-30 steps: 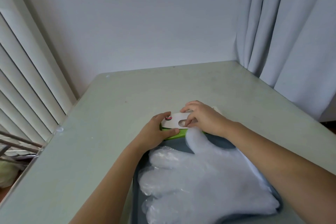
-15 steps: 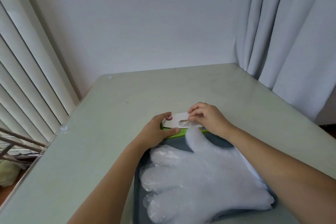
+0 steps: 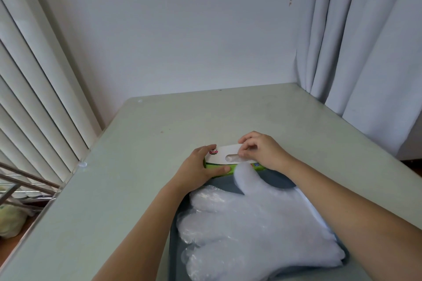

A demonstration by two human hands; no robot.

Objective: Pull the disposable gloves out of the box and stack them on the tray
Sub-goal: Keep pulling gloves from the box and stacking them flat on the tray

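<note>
Left hand (image 3: 196,171): I see it clamped on the glove box (image 3: 219,159), thumb along its green near side.
Box: flat on the table (image 3: 137,189), touching the tray's far rim.
Right hand (image 3: 260,153): fingers curled, pinching a clear glove (image 3: 231,158) at the slot (film barely visible).
Tray (image 3: 277,179): dark grey, nearest me, under the stacked gloves (image 3: 258,223).

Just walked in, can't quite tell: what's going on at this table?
A person's left hand grips a small white-and-green cardboard box on the pale green table. The right hand pinches a thin clear plastic glove at the box's top slot, apparently pulling it out. A stack of clear disposable gloves lies on the dark grey tray nearer the person.
</note>
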